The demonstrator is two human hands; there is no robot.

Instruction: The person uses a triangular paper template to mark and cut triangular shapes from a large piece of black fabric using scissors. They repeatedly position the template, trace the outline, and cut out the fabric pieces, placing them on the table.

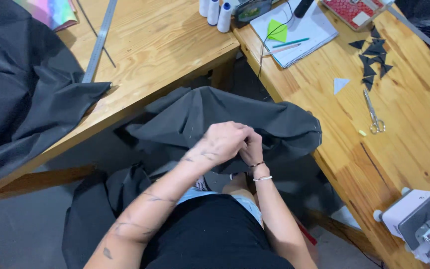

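Left hand (223, 142) covers most of right hand (251, 149); right fingertips hidden, and anything pinched between the hands can't be told. Dark fabric (255, 117) runs under the hands and off the lap, lower part hidden by the arms. Sewing machine (424, 224) cut off at bottom-right edge. Thread spools (215, 11) cut at top edge. Red case (352, 12) cropped at top. Scissors (374, 114) small, blades unclear.

Dark grey fabric (235, 112); honey-brown wooden desk (414, 134); black cloth triangles (374, 60), 1 pale triangle (340, 84); bright green paper (276, 31); white thread spools (215, 12); red patterned case (352, 11).
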